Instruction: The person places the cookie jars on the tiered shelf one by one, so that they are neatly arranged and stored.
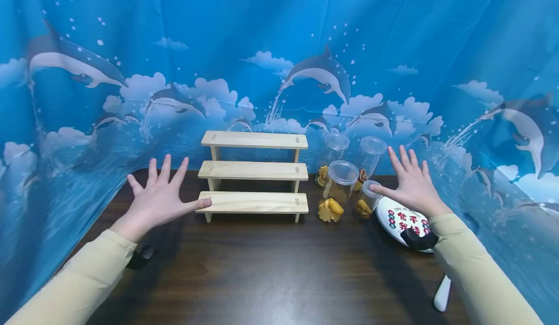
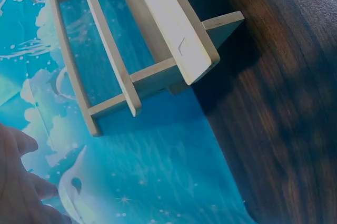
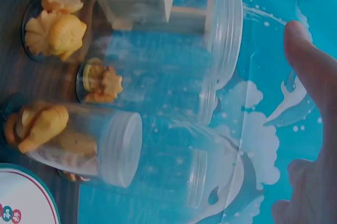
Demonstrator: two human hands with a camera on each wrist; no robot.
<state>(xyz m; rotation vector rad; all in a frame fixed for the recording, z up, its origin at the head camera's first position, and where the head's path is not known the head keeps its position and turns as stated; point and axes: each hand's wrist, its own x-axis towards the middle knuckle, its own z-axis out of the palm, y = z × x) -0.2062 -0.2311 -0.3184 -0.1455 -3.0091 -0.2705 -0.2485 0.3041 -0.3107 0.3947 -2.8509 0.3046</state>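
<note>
My left hand (image 1: 158,200) is spread with straight fingers, held in the air left of a three-step wooden shelf (image 1: 253,171); its thumb overlaps the lowest step's end in the head view. My right hand (image 1: 411,183), fingers spread too, hovers over a round white plate (image 1: 395,218) with printed characters. Neither hand holds anything. Between shelf and right hand stand several clear lidded jars with cookies at the bottom: a tall front jar (image 1: 338,189), a short jar (image 1: 366,201), and two taller ones behind, the left rear jar (image 1: 334,150) and the right rear jar (image 1: 371,155).
A white handle (image 1: 442,293) lies on the dark wooden table (image 1: 279,267) at the right, partly hidden by my right sleeve. A blue dolphin-print curtain (image 1: 279,34) hangs behind and along both sides. Dark bands with small devices sit under both wrists.
</note>
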